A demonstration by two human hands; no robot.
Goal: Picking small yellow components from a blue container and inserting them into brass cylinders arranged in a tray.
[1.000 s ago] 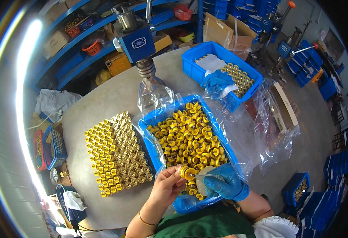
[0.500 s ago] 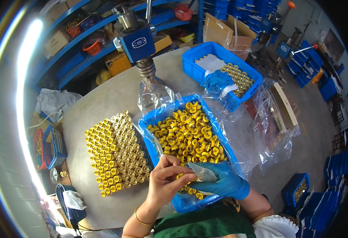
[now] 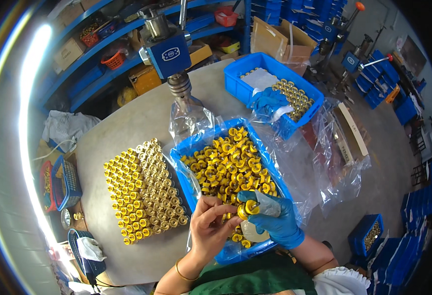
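Note:
Above a blue bin (image 3: pixel 180 172) full of loose yellow flanged metal parts (image 3: pixel 226 162), my two hands meet. My right hand (image 3: pixel 287 226), in a blue glove, is closed around a whitish cloth (image 3: pixel 268 204) and a round yellow flanged part (image 3: pixel 251 207) with a small pin at its centre. My bare left hand (image 3: pixel 207 227) pinches the left side of that part between thumb and fingers. A pale patch, perhaps more of the cloth, hangs under the gloved fingers. Left of the bin stand rows of yellow parts (image 3: pixel 127 191) beside rows of pale brass-coloured rings (image 3: pixel 162 187).
A blue-headed press (image 3: pixel 169 54) with a plastic-wrapped lower end stands behind the bin. Farther right sits another blue bin (image 3: pixel 235 81) holding brass rings and a blue glove. Clear plastic sheeting (image 3: pixel 304 172) and an open carton (image 3: pixel 351 130) lie on the right.
My gloved hand has turned and opened out, so the yellow part and more of the cloth now show. My left hand has shifted slightly to the right, beside the part.

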